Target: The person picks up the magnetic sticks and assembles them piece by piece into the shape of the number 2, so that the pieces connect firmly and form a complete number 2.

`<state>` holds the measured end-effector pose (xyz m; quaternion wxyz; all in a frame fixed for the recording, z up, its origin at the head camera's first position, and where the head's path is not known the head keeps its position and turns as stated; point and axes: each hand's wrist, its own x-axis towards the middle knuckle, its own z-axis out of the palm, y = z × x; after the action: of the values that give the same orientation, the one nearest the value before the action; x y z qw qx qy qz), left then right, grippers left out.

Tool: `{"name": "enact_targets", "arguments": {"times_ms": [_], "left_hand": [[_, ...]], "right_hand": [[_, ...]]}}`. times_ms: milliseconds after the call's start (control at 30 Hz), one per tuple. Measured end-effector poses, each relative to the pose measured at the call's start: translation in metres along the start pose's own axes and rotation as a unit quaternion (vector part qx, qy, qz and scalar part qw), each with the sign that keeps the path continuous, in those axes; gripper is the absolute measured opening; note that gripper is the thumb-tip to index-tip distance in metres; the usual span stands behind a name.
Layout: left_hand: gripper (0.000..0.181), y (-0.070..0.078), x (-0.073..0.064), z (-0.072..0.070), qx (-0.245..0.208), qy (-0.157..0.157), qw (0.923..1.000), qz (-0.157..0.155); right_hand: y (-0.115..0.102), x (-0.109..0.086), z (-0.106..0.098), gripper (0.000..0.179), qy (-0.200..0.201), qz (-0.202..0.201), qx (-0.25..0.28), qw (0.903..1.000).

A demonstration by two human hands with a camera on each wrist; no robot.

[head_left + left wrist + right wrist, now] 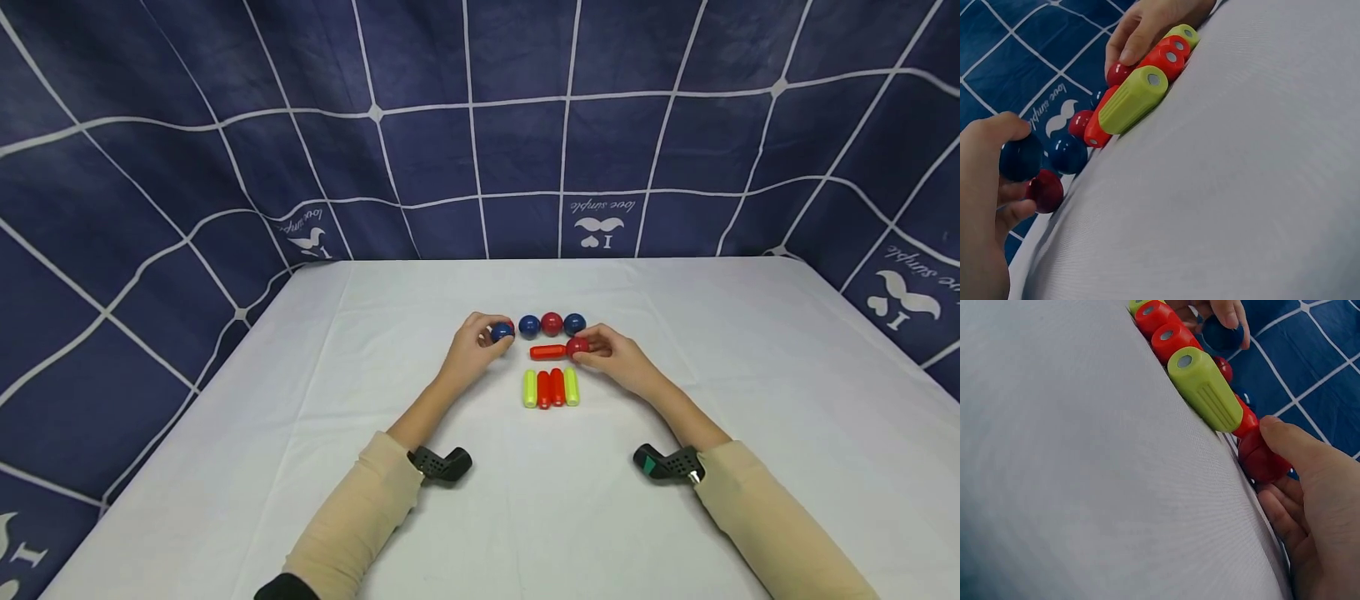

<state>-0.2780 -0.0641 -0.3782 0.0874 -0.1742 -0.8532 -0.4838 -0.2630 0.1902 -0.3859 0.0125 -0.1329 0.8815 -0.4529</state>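
Navy printed drapes [517, 150] around a white-clothed table [225, 500] mark a makeshift, screened-off workspace.

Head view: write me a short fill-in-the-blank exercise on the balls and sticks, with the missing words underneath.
1. The right hand holds a ____ ball.
2. In the row of three balls, the middle one is red and both outer ones are ____.
3. In the row of four sticks, the two inner ones are red and the two outer ones are ____.
4. The lone red stick lies ____ those two rows.

Missing words: red; blue; yellow-green; between
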Motion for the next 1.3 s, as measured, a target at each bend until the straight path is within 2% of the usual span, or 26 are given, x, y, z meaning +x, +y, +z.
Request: {"name": "enact_targets", "arguments": {"times_ms": [133,367,567,733,833,1033,1200,1300], "left_hand": [[0.033,0.0016,-0.0016,0.0007,-0.011,-0.04,0.9991,0.004],[0.033,0.0005,-0.0013,0.0031,-0.034,-0.085,0.9955,-0.023],[0.033,-0.001,-0.0009,0.0043,-0.075,-0.103,0.991,-0.042],[0.037,0.0027,-0.0006,0.0021,-0.105,-0.117,0.9848,-0.075],[0.039,0.0023,-0.0004,0.0021,-0.11,-0.118,0.9838,-0.077],[0.035,-0.003,0.0005,0.0062,-0.083,-0.117,0.9878,-0.061],[0.033,-0.0027,-0.0006,0.0077,-0.026,-0.136,0.9894,-0.046],[0.033,0.0002,-0.002,0.0084,0.008,-0.135,0.9902,-0.036]], "right_hand": [[0.001,0.001,0.0006,0.043,-0.001,0.002,-0.001,1.0],[0.0029,0.0004,0.0001,0.044,0.007,0.005,0.001,1.0],[0.0058,0.0016,-0.0009,0.046,0.011,0.005,0.007,0.9999],[0.0074,0.0028,0.0002,0.046,0.01,0.0,0.008,0.9999],[0.0075,0.003,0.0008,0.046,0.009,-0.001,0.009,0.9999],[0.006,0.0025,0.0008,0.045,0.013,0.003,0.009,0.9999],[0.004,0.0017,0.0002,0.048,0.012,0.004,0.014,0.9998],[0.0031,0.0013,-0.0001,0.051,0.01,0.005,0.015,0.9998]]}}
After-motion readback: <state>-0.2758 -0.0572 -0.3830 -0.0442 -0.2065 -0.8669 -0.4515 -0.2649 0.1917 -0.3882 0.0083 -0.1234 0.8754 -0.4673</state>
